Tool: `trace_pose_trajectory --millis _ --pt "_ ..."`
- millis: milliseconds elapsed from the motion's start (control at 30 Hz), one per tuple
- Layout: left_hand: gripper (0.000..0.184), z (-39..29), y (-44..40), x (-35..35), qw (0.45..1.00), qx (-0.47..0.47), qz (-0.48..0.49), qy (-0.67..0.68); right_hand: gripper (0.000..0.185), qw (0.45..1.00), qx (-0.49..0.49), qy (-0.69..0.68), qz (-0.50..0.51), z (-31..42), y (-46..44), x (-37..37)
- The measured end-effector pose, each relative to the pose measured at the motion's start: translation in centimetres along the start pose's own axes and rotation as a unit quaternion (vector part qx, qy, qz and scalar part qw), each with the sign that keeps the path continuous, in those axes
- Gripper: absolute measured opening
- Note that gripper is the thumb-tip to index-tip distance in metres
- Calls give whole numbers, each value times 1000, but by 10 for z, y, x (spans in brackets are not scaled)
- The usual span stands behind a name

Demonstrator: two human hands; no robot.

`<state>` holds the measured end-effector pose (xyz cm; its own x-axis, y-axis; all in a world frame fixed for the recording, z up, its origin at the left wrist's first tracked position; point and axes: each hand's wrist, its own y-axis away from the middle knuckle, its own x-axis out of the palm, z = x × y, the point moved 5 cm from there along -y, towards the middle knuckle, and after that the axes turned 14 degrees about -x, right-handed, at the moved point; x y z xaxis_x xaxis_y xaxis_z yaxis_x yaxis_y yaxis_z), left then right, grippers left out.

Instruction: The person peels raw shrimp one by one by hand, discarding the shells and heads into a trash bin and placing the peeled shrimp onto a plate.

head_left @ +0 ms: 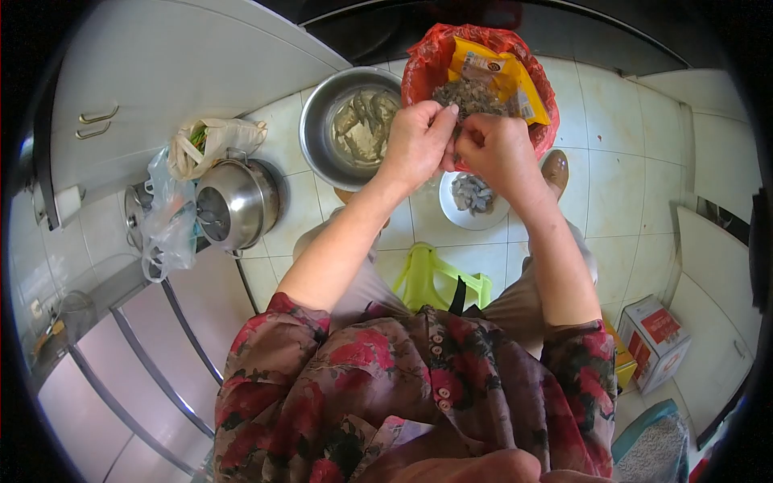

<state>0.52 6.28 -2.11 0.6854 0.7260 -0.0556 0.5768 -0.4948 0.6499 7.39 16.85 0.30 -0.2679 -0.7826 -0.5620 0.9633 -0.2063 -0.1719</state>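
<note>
Shrimp (473,195) lie in a bowl (452,211) below left hand (419,143) and right hand (498,149), both pinched, contents unclear.

Bare forearms (346,233) extended toward the bin (419,76).
Left hand (419,141) and right hand (498,149) close together at its near rim, fingers (475,129) curled.

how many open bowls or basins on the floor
2: the metal basin left of the left hand, and the white bowl just below the right hand in view. More may be hidden.
</note>
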Motion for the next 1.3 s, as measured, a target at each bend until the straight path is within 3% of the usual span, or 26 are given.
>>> trace_pose_trajectory --millis 200,433,533,700,900,1300 --pt "27 -2 -5 -6 998 33 0 58 13 993 -99 68 -8 11 6 3" --pt "27 1 0 -3 999 9 25 25 13 994 -82 74 10 13 14 5" --pt "25 2 -6 -4 999 39 13 20 13 992 -52 106 37 9 14 8" --pt "25 2 -3 -1 997 -30 59 42 13 994 -57 84 35 10 11 6" --pt "23 11 -7 -5 996 -47 72 21 17 989 -63 130 6 12 14 20" --pt "27 59 49 -11 988 -118 72 66 14 992 -20 93 84 47 63 45"
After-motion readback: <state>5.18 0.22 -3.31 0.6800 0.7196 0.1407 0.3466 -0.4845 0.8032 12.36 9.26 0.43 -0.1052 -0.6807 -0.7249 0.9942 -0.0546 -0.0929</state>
